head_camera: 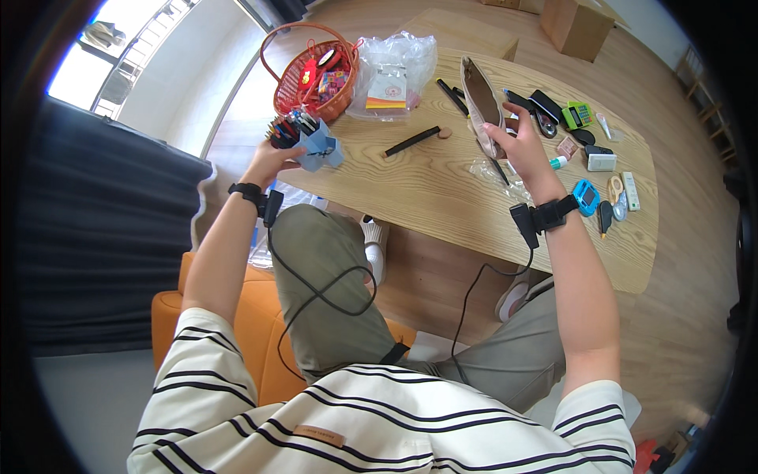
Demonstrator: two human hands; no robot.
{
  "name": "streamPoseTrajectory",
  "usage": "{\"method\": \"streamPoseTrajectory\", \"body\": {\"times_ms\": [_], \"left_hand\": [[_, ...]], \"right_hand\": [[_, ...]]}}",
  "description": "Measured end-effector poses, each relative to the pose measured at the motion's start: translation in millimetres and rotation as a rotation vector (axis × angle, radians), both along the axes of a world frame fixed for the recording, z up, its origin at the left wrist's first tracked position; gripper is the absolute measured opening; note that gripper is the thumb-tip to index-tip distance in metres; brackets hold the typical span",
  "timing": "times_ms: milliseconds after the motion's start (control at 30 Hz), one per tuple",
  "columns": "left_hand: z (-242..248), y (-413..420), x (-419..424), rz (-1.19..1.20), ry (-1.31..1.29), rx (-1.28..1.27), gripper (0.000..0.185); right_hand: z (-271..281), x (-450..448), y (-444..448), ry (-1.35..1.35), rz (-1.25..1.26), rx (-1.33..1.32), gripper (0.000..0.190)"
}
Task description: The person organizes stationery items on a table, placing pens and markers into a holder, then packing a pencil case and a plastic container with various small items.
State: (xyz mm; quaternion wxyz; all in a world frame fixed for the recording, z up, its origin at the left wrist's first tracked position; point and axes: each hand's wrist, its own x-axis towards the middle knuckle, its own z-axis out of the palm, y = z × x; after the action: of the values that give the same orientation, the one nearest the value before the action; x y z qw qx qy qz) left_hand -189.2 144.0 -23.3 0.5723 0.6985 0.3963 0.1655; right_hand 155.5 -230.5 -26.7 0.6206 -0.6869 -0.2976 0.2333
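Observation:
At the table's left edge, my left hand (273,161) grips a light blue pen holder (320,149) from its left side. Pens and pencils (291,126) crowd the holder's back compartments. My right hand (524,151) has hold of a pale beige pouch (481,109), its thumb at the mouth. The pouch gapes, showing a brown lining, and stands tilted over the table. A black pen with a brown tip (413,141) lies between both hands, touching or close to a small round tan piece (445,133). Crumpled clear plastic (494,175) sits below the pouch.
Behind the holder stands a red wicker basket (284,89) of trinkets, beside a clear plastic bag (408,56). Small items, including a green toy card terminal (577,115) and a blue handheld device (586,197), cover the wooden table's (438,195) right side. Cables hang from both wrists.

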Motion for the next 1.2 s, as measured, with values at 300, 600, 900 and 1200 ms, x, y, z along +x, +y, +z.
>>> {"method": "streamPoseTrajectory", "body": {"times_ms": [300,600,900,1200], "left_hand": [[-33.5,23.5,-3.6,-0.008,0.036,-0.056,0.053],[-21.0,19.5,-11.6,0.051,0.010,-0.047,0.085],[91.4,-52.7,17.4,0.353,-0.573,0.135,0.051],[82.3,-167.0,157.1,-0.004,-0.544,-0.185,0.037]], "right_hand": [[7.5,-13.7,3.4,0.019,0.025,-0.048,0.083],[-4.7,-13.0,9.7,0.003,0.045,-0.063,0.086],[-1.6,-7.3,4.9,-0.021,0.017,-0.028,0.086],[2.0,-9.3,8.3,-0.027,0.021,-0.002,0.089]]}}
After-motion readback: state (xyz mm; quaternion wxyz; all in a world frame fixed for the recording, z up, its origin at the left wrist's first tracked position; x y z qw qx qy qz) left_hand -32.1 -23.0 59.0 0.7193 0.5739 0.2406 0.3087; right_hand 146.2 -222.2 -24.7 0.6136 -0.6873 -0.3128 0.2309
